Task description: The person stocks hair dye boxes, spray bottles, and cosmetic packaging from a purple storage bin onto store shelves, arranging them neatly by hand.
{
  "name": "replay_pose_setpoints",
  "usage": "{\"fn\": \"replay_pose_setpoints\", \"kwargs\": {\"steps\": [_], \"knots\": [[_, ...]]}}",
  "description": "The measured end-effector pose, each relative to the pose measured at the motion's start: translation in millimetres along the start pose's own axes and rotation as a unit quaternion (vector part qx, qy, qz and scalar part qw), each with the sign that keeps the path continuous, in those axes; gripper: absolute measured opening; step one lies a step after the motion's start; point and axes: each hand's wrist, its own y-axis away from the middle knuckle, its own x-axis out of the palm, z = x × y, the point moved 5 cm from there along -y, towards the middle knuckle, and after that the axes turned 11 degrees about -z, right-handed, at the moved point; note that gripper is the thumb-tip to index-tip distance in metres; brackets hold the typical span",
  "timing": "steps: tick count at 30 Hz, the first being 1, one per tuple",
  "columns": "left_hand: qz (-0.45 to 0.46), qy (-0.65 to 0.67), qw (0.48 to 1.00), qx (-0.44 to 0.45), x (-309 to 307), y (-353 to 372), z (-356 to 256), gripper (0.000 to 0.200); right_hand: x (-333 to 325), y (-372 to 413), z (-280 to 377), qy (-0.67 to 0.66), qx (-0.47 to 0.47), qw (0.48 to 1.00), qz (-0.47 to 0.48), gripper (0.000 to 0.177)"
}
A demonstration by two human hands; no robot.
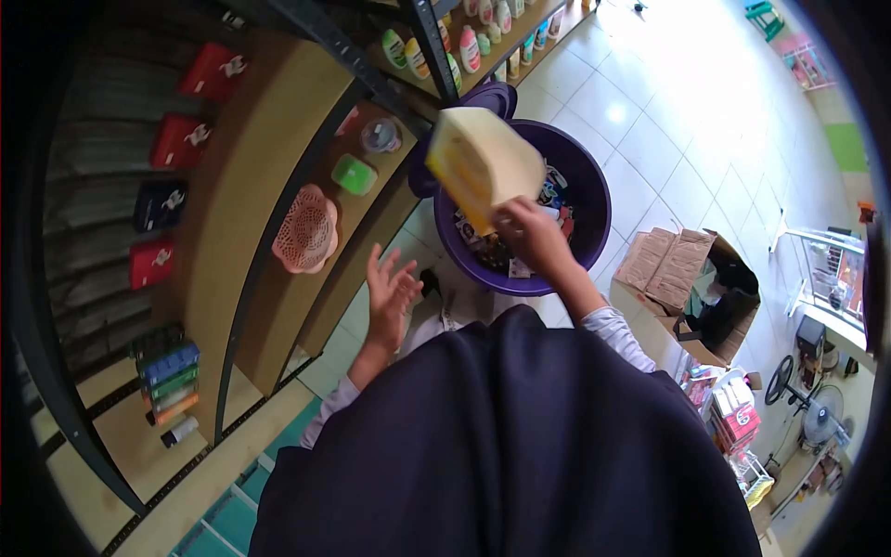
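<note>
A pale yellow container (487, 158), blurred and tilted, is held over a round purple tub (599, 200). My right hand (534, 232) grips its lower edge. Various small packets (520, 268) lie inside the tub, partly hidden by the container. My left hand (388, 292) is raised beside the shelves with its fingers apart and nothing in it. Near it on a shelf are a pink perforated basket (308, 230), a green box (354, 174) and a clear round container (380, 136).
Metal-framed shelves (278, 176) run along the left, with red boxes (176, 141) and bottles (471, 49). An open cardboard box (691, 288) stands on the tiled floor (650, 139) at right, near a fan (821, 418).
</note>
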Motion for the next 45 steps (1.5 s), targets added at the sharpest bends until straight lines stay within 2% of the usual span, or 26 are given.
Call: {"fn": "replay_pose_setpoints", "kwargs": {"steps": [2, 6, 8, 11, 12, 15, 17, 19, 20, 21, 24, 25, 28, 31, 34, 37, 40, 43, 45], "knots": [[-0.01, 0.061, 0.998, -0.033, -10.3, 7.0, -17.0, 0.074, 13.8, 6.6, 57.4, -0.006, -0.111, 0.994, 0.018, 0.013], [-0.008, 0.113, 0.992, -0.046, -46.3, 13.7, -32.2, 0.08, 49.7, 35.4, 122.9, -0.039, -0.232, 0.97, 0.066, 0.019], [-0.008, 0.128, 0.991, -0.046, -67.8, 23.7, -33.6, 0.08, 68.6, 51.4, 140.9, -0.033, -0.259, 0.959, 0.11, 0.022], [-0.062, 0.106, 0.991, -0.057, -91.6, 41.8, -44.8, 0.064, 96.4, 73.3, 167.8, -0.029, -0.283, 0.946, 0.153, 0.024], [-0.082, 0.102, 0.99, -0.057, -100.1, 49.3, -49.4, 0.06, 102.9, 78.3, 176.3, -0.04, -0.281, 0.945, 0.161, 0.023], [-0.066, 0.156, 0.986, -0.003, -141.6, 60.5, -53.1, 0.075, 119.5, 90.6, 203.8, -0.075, -0.266, 0.947, 0.165, 0.021], [-0.093, 0.117, 0.988, 0.027, -167.6, 74.4, -61.5, 0.079, 128.1, 99.2, 223.9, -0.109, -0.243, 0.953, 0.146, 0.02], [-0.105, 0.083, 0.99, 0.053, -192.3, 87.6, -64.9, 0.083, 137.5, 105.7, 231.1, -0.096, -0.228, 0.966, 0.068, 0.024], [-0.102, 0.066, 0.991, 0.063, -204.2, 94.1, -64.8, 0.085, 140.9, 109.9, 233.8, -0.09, -0.217, 0.972, 0.027, 0.026], [-0.098, 0.05, 0.991, 0.071, -215.9, 100.7, -64.1, 0.087, 144.8, 113.7, 233.5, -0.049, -0.166, 0.985, 0.008, 0.04], [-0.054, 0.026, 0.995, 0.082, -245.1, 114.9, -50.3, 0.09, 162.5, 125.4, 245.7, -0.072, -0.087, 0.993, -0.029, 0.053], [-0.037, 0.03, 0.996, 0.079, -252.8, 119.0, -46.1, 0.09, 178.0, 136.2, 241.0, -0.113, -0.025, 0.992, 0.04, 0.061], [0.009, 0.041, 0.996, 0.076, -267.3, 129.1, -39.6, 0.088, 204.3, 161.2, 246.2, -0.169, 0.056, 0.973, 0.147, 0.056], [0.044, 0.082, 0.993, 0.079, -276.5, 137.1, -39.8, 0.079, 217.1, 176.8, 259.4, -0.101, -0.073, 0.989, 0.082, 0.052], [0.033, 0.142, 0.989, -0.003, -273.4, 145.0, -42.7, 0.067, 219.3, 191.4, 273.6, -0.043, -0.029, 0.992, 0.114, 0.049], [-0.017, -0.022, 0.997, -0.066, -289.8, 124.5, -9.4, 0.056, 223.6, 203.5, 274.2, 0.002, -0.016, 0.992, 0.127, 0.047], [-0.028, -0.122, 0.992, -0.003, -289.4, 123.9, -3.9, 0.047, 218.2, 208.1, 267.0, 0.02, 0.003, 0.992, 0.128, 0.047], [-0.065, -0.157, 0.985, 0.012, -289.1, 125.6, 9.1, 0.043, 206.7, 207.0, 259.7, 0.022, 0.001, 0.995, 0.093, 0.049], [-0.069, -0.189, 0.979, 0.034, -287.7, 121.5, 17.0, 0.043, 206.8, 210.7, 251.5, 0.023, -0.006, 0.994, 0.105, 0.05]]}}
